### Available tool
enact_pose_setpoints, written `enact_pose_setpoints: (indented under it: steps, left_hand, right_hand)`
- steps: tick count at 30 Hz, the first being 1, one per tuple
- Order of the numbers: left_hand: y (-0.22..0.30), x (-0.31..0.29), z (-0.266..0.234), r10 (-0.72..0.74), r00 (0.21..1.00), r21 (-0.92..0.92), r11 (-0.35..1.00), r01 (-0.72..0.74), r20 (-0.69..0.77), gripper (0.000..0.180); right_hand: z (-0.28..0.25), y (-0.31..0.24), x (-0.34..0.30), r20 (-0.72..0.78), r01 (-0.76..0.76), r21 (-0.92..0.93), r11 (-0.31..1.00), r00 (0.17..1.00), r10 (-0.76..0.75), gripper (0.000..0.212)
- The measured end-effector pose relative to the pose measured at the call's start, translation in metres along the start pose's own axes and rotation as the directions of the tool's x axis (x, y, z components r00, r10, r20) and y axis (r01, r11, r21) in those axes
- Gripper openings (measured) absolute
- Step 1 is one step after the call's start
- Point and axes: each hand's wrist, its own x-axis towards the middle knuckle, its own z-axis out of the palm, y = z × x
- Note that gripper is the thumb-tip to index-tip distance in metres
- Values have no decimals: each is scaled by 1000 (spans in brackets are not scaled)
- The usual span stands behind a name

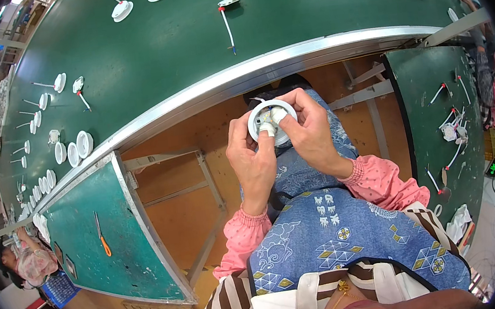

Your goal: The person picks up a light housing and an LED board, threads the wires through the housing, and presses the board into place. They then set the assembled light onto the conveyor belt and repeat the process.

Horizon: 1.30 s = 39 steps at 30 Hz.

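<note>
A round white downlight housing (271, 103) is held over my lap, its open side facing up. My left hand (253, 165) grips its left side, and my right hand (313, 132) grips the right. White finger covers wrap both thumb tips, which press inside the ring on a small pale board (266, 116) with yellowish spots. The thumbs hide part of that board. A short wire end (258, 99) sticks out past the upper left of the rim.
Ahead runs a green worktable with a metal edge (285, 57); on it lie white housings (84, 144) and a wired lamp board (229, 1). Orange-handled scissors (103, 241) rest on the left side table. More wired boards (453, 131) lie at right. A co-worker (31, 261) sits far left.
</note>
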Motion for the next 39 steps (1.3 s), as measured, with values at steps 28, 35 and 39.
enact_pose_setpoints:
  steps: [28,35,39]
  left_hand:
    - [-5,3,2,-9,993,-70,997,18,120,38]
    - [-5,4,-5,-22,995,-125,992,35,98,40]
    - [-1,3,-3,-97,991,-177,978,112,94,41]
  right_hand:
    - [-7,-3,19,36,-136,143,980,991,132,14]
    - [0,-12,18,71,-181,152,972,983,172,19]
    - [-7,-14,13,87,-202,139,969,978,191,20]
